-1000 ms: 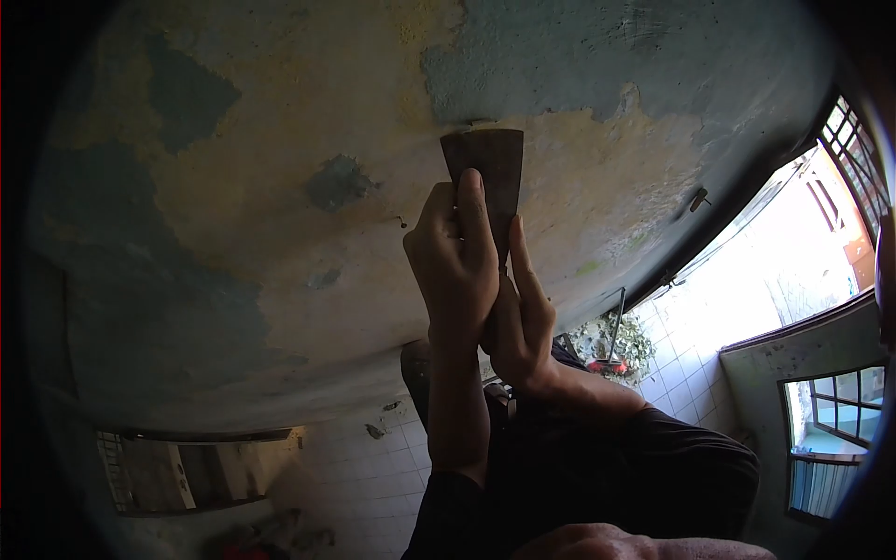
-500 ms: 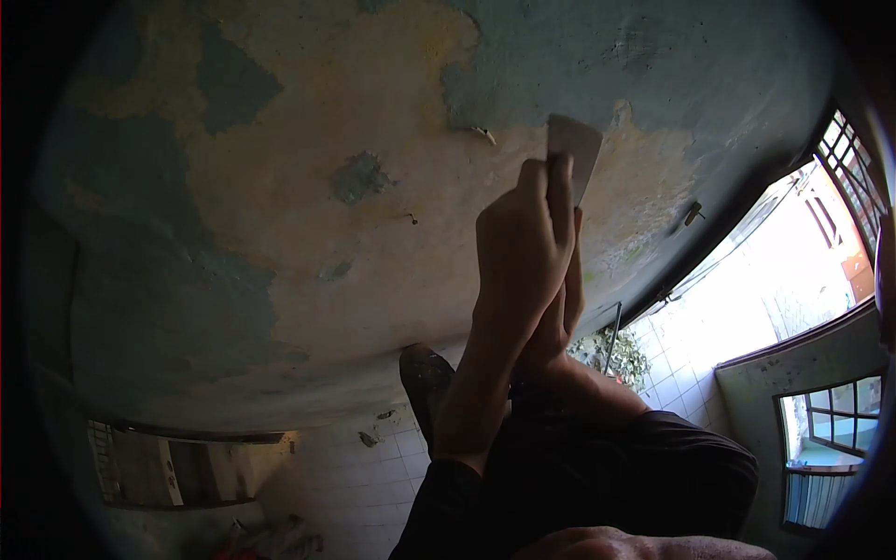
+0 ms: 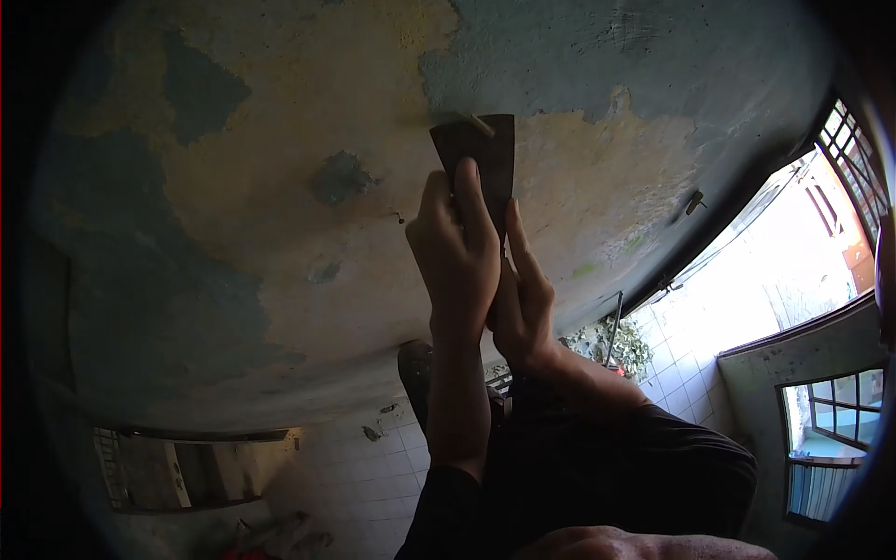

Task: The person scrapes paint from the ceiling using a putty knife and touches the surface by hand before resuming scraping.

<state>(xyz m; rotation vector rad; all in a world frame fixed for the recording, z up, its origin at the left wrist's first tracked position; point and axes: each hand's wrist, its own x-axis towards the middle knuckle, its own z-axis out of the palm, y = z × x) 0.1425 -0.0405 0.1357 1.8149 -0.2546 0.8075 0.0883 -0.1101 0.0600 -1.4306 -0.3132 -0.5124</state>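
While both hands are gripping scraper (image 3: 478, 154), blade edge is pressing against wall (image 3: 280, 215) at paint boundary. Left hand (image 3: 457, 252) wrapping handle, right hand (image 3: 523, 303) bracing beneath. Risk: blade slipping off flaking paint (image 3: 579, 65), gouging plaster, knuckles hitting wall.

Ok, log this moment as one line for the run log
left hand: grips scraper | right hand: braces the handle beside it | blade edge: against wall at border of blue paint | paint flake: at blade tip
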